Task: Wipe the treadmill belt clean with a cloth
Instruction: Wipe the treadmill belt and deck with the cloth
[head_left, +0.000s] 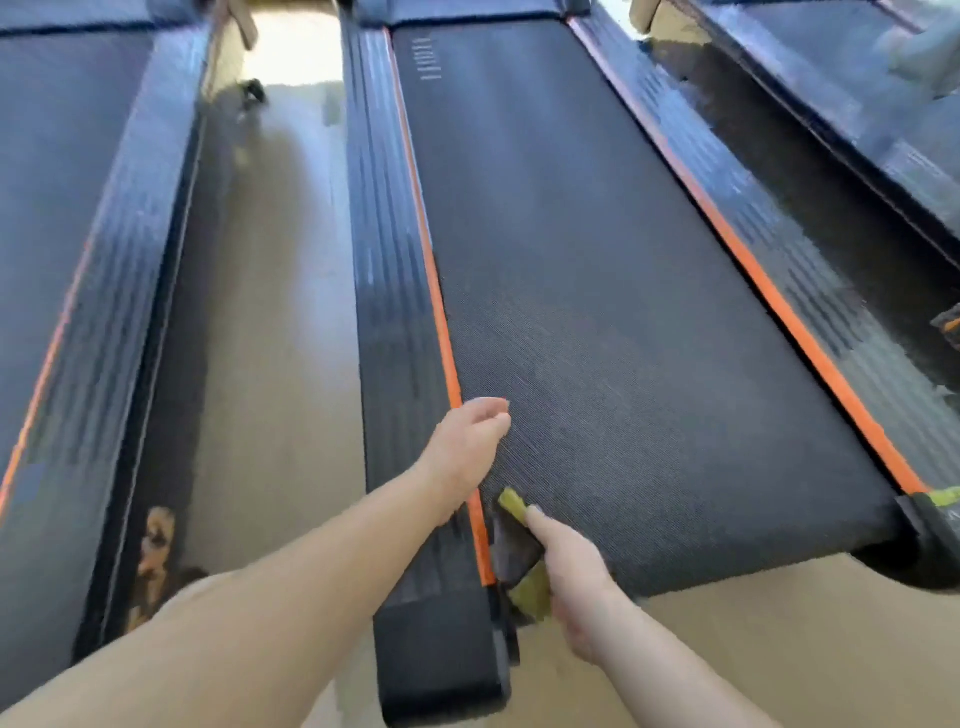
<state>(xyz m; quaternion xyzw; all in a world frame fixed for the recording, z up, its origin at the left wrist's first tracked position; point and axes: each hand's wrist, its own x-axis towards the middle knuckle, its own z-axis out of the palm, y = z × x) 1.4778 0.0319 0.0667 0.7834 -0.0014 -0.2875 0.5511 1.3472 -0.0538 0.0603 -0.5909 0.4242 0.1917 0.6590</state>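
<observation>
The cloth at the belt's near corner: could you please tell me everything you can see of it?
The cloth is a crumpled rag, dark grey-brown in the middle with yellow-green at its far tip and near end; it looks like soft fabric. It lies on the near left corner of the belt, beside the orange strip. The right hand grips it, one finger stretched along its top. The left hand is apart from it.
</observation>
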